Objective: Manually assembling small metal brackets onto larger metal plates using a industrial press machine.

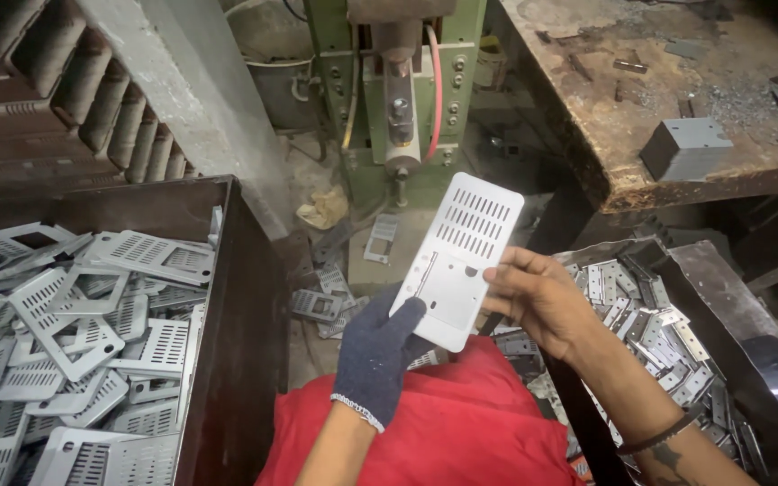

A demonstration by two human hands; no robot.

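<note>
plate (458,261), pale grey sheet metal with rounded corners, is held up between both hands in front of the green machine (395,90). its upper half has rows of slots, its lower half a few small holes and a thin vertical strip. it tilts with the top leaning to the right.

the left hand (378,355) wears a dark knitted glove and grips the plate's lower left edge, thumb pressed on the face and the other fingers curled behind it. the right hand (533,297) is bare; its fingers are bent and closed onto the plate's right edge, fingertips touching the face near the middle. a dark band sits on that wrist.

red cloth (443,432) covers the lap just below the hands.

to the left stands a dark bin (227,297) heaped with similar slotted plates and open frames. to the right, a second bin (722,297) holds a heap of small hinge-like pieces (655,328). a few more stamped parts lie on the floor (335,297) between the bins, near the machine's base.

upper right, a worn bench (623,126) carries metal dust, scraps and a bent grey bracket (688,146). upper left, a slotted rusty panel (65,99) leans beside a concrete post.
</note>
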